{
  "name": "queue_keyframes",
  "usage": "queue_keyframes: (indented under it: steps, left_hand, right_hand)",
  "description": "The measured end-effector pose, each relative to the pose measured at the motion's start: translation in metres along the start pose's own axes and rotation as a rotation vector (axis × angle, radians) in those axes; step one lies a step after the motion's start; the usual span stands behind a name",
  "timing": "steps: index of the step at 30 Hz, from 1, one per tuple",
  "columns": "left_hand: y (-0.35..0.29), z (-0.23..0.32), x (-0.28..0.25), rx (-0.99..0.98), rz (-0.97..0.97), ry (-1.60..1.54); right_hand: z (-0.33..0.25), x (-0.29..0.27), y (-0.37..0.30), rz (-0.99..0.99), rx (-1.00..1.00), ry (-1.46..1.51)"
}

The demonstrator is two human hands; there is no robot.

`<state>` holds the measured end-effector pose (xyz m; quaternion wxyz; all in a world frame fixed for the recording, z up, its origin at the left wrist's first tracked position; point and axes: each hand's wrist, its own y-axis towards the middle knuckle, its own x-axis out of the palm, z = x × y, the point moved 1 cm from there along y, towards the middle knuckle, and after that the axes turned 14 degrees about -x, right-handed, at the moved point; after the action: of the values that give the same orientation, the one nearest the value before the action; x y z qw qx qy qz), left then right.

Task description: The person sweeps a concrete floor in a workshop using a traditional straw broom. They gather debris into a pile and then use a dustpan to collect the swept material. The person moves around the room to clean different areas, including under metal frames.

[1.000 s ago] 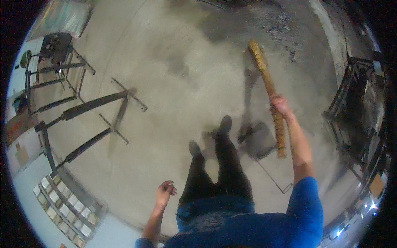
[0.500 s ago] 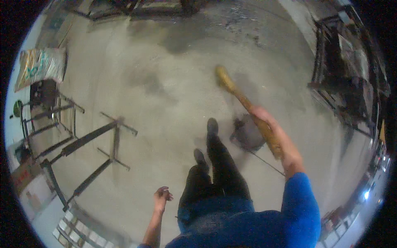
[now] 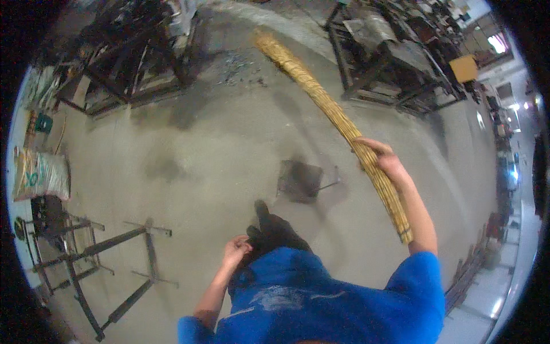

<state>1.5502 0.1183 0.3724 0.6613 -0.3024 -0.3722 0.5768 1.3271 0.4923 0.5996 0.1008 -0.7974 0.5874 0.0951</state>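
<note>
A long yellow straw broom (image 3: 326, 106) slants from the far middle down to the right. Its frayed end points away from me, and its narrow bound end lies beside my forearm. My right hand (image 3: 382, 159) is wrapped round its lower half. My left hand (image 3: 236, 250) hangs beside my thigh, fingers loosely bent and a little apart, with nothing visible in it. On the floor ahead of my feet, left of the broom, lies a dark, square, dustpan-like thing (image 3: 302, 182) with a thin handle; its inside is too dark to make out.
Metal frame stands (image 3: 117, 243) are on the left, near a filled sack (image 3: 43, 175). Dark metal racks (image 3: 137, 63) stand at the far left, with a loaded workbench frame (image 3: 389, 74) at the far right. Dark debris (image 3: 243, 69) is scattered on the concrete floor (image 3: 223, 143).
The broom has swung outward and now shows its full length, still in my right hand. My view has shifted, bringing more of the far racks in. My left hand stays low by my leg.
</note>
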Motion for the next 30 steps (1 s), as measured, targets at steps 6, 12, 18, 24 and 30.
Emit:
queue_keyframes:
  steps: [6,12,18,24,30]
  left_hand:
    - [0.009,0.008,0.087,0.092,-0.204,0.361]
    - [0.026,0.045,0.166,0.113,-0.203,0.575]
    - [0.082,0.064,0.237,0.049,-0.130,0.506]
    - [0.139,0.064,0.301,-0.025,0.009,0.411]
    - [0.206,0.093,0.335,0.070,0.092,0.494]
  right_hand:
    - [0.064,-0.005,-0.217,0.504,0.159,0.328]
    - [0.180,0.025,-0.359,0.751,0.655,0.565]
    - [0.250,-0.022,-0.445,0.644,0.861,0.587]
    - [0.260,-0.134,-0.411,0.643,0.715,0.595]
    - [0.211,-0.214,-0.335,0.814,0.553,0.816]
